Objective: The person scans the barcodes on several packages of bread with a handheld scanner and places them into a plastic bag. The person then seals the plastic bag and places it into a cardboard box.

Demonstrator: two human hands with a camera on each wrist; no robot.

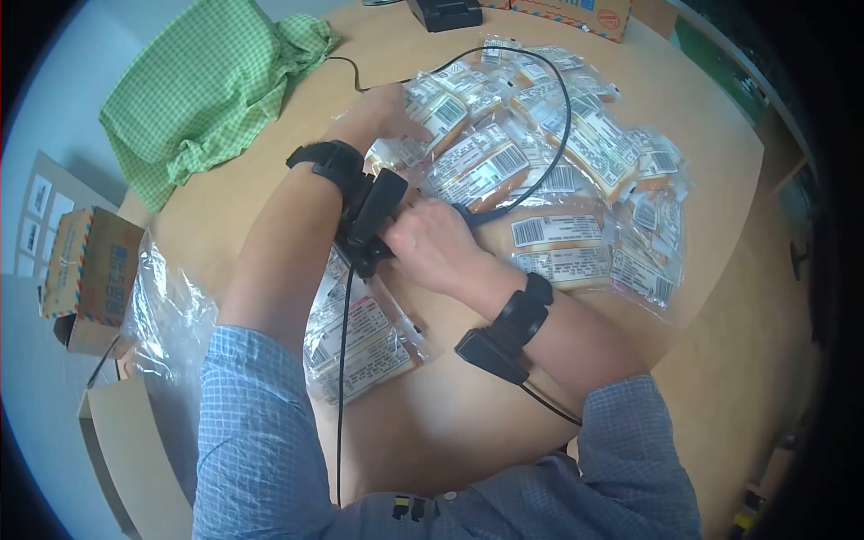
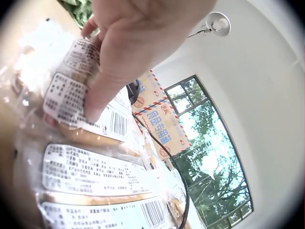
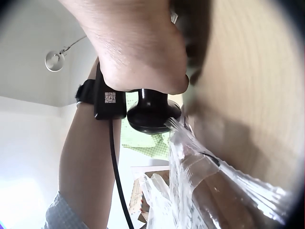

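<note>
My left hand (image 1: 382, 115) is at the left side of a pile of clear-wrapped bread packets (image 1: 481, 166). In the left wrist view, the thumb of this hand (image 2: 136, 40) lies on the label of one packet (image 2: 66, 100) and other fingertips show at its far edge. My right hand (image 1: 436, 243), below and beside the left wrist, grips a black tool, mostly hidden from above. The right wrist view shows the tool's round end (image 3: 152, 117) under the hand (image 3: 133, 52), by the crimped edge of a clear wrapper (image 3: 190, 143).
Another bread bag (image 1: 360, 351) lies under my left forearm. A black cable (image 1: 567, 108) loops over the pile. A green checked cloth (image 1: 202, 99) is at the upper left; an open carton (image 1: 94, 270) and clear plastic (image 1: 166, 310) are at the left.
</note>
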